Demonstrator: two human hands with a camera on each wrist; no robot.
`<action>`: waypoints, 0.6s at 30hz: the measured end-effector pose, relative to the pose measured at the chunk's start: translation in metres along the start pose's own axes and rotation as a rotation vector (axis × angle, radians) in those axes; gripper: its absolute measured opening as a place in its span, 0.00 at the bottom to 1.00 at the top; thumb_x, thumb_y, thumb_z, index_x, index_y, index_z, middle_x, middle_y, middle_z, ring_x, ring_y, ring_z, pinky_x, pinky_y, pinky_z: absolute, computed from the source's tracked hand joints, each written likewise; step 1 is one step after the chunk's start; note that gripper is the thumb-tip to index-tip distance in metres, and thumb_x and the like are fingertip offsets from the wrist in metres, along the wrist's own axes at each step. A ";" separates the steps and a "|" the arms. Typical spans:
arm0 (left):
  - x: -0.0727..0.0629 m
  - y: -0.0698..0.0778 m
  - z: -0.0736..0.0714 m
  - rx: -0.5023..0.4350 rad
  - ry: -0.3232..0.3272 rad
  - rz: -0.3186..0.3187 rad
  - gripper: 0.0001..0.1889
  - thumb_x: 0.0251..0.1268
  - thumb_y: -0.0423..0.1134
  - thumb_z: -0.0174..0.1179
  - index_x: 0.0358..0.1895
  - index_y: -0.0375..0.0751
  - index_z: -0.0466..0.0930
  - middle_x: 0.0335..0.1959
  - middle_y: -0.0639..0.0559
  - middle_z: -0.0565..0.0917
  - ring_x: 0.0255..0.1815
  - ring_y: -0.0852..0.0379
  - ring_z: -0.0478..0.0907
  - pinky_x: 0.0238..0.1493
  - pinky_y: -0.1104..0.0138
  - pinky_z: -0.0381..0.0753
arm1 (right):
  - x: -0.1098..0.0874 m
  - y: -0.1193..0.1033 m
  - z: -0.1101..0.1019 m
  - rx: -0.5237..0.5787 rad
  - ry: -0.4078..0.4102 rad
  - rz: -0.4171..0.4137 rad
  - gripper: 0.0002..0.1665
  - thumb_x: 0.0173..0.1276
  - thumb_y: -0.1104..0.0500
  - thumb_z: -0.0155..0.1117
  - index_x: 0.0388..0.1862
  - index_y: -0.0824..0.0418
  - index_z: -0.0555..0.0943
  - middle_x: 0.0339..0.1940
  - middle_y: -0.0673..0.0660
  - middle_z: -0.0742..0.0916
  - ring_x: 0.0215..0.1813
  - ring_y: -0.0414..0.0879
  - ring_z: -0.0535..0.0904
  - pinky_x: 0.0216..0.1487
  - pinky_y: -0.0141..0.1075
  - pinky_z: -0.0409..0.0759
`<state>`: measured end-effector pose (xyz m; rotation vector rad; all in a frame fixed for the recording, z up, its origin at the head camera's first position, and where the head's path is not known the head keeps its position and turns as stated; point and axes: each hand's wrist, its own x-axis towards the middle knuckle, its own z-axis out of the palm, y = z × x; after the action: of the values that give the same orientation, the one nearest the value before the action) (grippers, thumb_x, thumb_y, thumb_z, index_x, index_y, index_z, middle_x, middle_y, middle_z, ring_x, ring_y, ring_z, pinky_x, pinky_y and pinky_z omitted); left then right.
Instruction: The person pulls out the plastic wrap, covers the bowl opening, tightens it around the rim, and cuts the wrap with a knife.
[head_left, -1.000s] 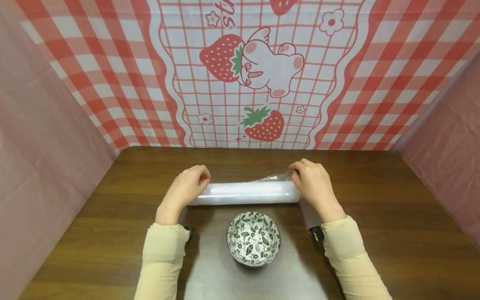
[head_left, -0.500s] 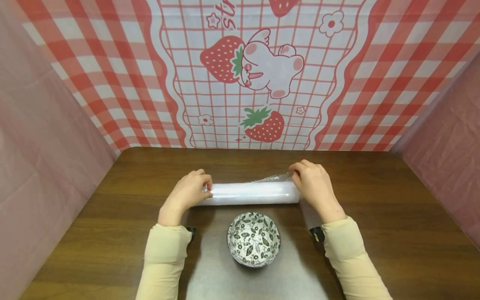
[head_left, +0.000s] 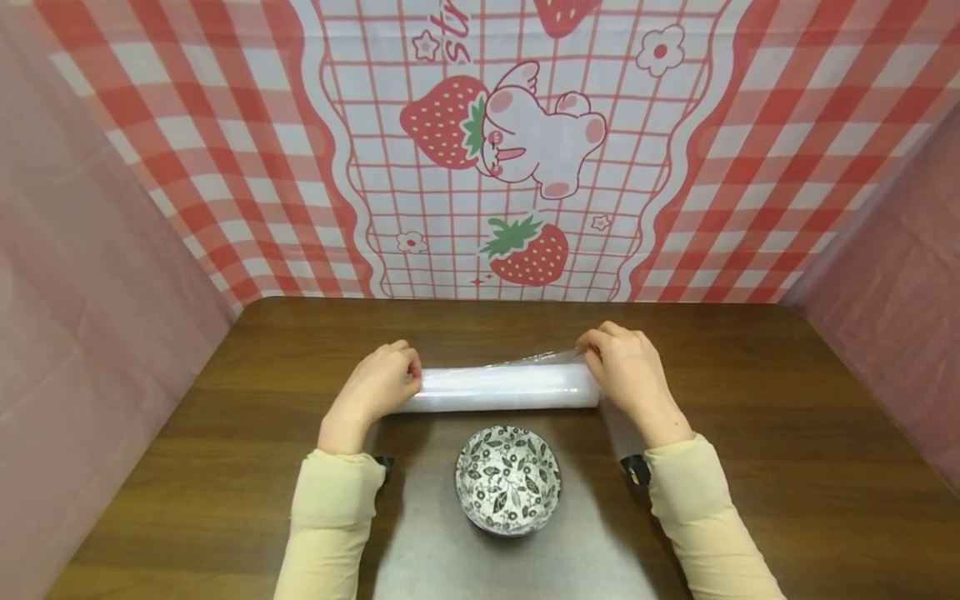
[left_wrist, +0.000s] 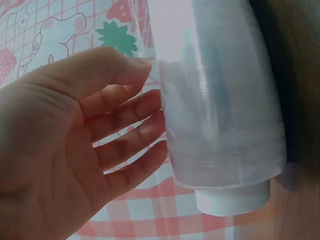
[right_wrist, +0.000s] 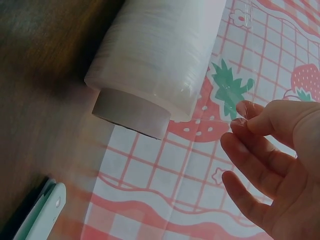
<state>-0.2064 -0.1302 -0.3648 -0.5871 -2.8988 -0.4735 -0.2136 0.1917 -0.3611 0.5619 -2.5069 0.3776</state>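
Note:
A thick roll of clear plastic wrap (head_left: 502,388) lies crosswise on the wooden table, a white core end (left_wrist: 232,200) sticking out in the left wrist view. My left hand (head_left: 378,379) is at the roll's left end. Its thumb and forefinger pinch the film at the roll's side, the other fingertips right at the surface. Beyond the right end, my right hand (head_left: 626,367) pinches a corner of loose film (head_left: 551,357) between thumb and forefinger, its other fingers spread. That film slants from the roll up to the right fingertips. A leaf-patterned bowl (head_left: 507,481) stands in front of the roll.
A checked cloth with strawberries (head_left: 528,254) hangs behind the table (head_left: 787,417), and pink cloth (head_left: 97,250) hangs at both sides. In the right wrist view, a slim pale green object with a small hole (right_wrist: 47,210) lies near the lower left corner.
My left hand has shifted slightly rightward along the roll. Its thumb and forefinger parted half a second ago and are together now. The right hand keeps its pinch, nearly still.

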 end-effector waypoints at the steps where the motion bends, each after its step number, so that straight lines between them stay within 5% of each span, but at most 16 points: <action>1: 0.000 0.000 0.000 0.001 0.009 0.000 0.03 0.46 0.32 0.58 0.22 0.44 0.76 0.24 0.54 0.73 0.28 0.53 0.73 0.31 0.62 0.72 | 0.000 0.000 0.000 0.002 0.002 0.001 0.06 0.53 0.66 0.59 0.28 0.61 0.83 0.27 0.55 0.83 0.31 0.54 0.80 0.41 0.49 0.74; 10: 0.000 0.001 -0.002 -0.015 0.067 0.009 0.02 0.52 0.32 0.55 0.25 0.42 0.73 0.17 0.55 0.72 0.19 0.57 0.68 0.23 0.64 0.69 | 0.000 -0.001 0.001 0.000 0.032 0.007 0.06 0.53 0.66 0.58 0.26 0.62 0.82 0.26 0.56 0.82 0.30 0.55 0.79 0.38 0.49 0.74; 18: 0.001 0.001 -0.002 -0.046 0.048 0.001 0.01 0.58 0.33 0.52 0.31 0.39 0.72 0.16 0.55 0.70 0.18 0.59 0.66 0.20 0.66 0.66 | -0.002 0.000 0.001 -0.016 0.009 0.007 0.05 0.49 0.62 0.60 0.26 0.60 0.81 0.25 0.54 0.81 0.28 0.53 0.77 0.38 0.47 0.73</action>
<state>-0.2066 -0.1295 -0.3628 -0.5757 -2.8488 -0.5470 -0.2127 0.1913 -0.3631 0.5440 -2.5019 0.3623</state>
